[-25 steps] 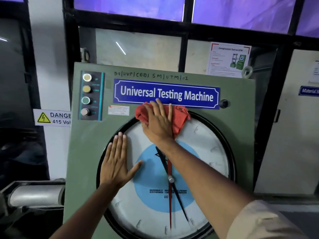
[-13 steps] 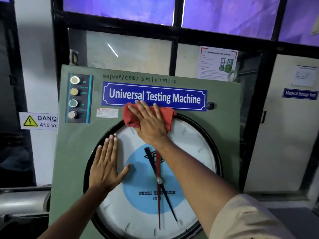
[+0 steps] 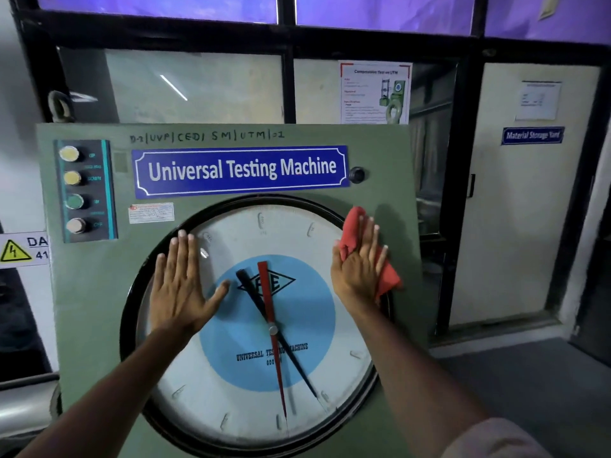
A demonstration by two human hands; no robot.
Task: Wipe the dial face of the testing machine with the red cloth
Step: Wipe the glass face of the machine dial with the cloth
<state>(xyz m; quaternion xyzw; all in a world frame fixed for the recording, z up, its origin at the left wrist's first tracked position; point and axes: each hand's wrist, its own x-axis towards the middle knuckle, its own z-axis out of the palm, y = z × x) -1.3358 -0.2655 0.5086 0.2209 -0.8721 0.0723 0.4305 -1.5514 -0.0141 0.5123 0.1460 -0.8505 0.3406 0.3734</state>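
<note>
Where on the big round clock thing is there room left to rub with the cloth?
Free: the bottom half of the dial face, under both wrists, and the top strip below the blue sign. Crowded: the left hand covers the left side; the right hand presses the red cloth on the right rim.

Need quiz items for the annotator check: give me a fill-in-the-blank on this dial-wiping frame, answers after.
1. The right hand presses the crumpled red cloth against the dial's ____ edge.
2. The left hand lies ____ on the round white glass dial face.
3. The blue nameplate reads Universal ____ Machine.

Answers: right; flat; Testing
</note>
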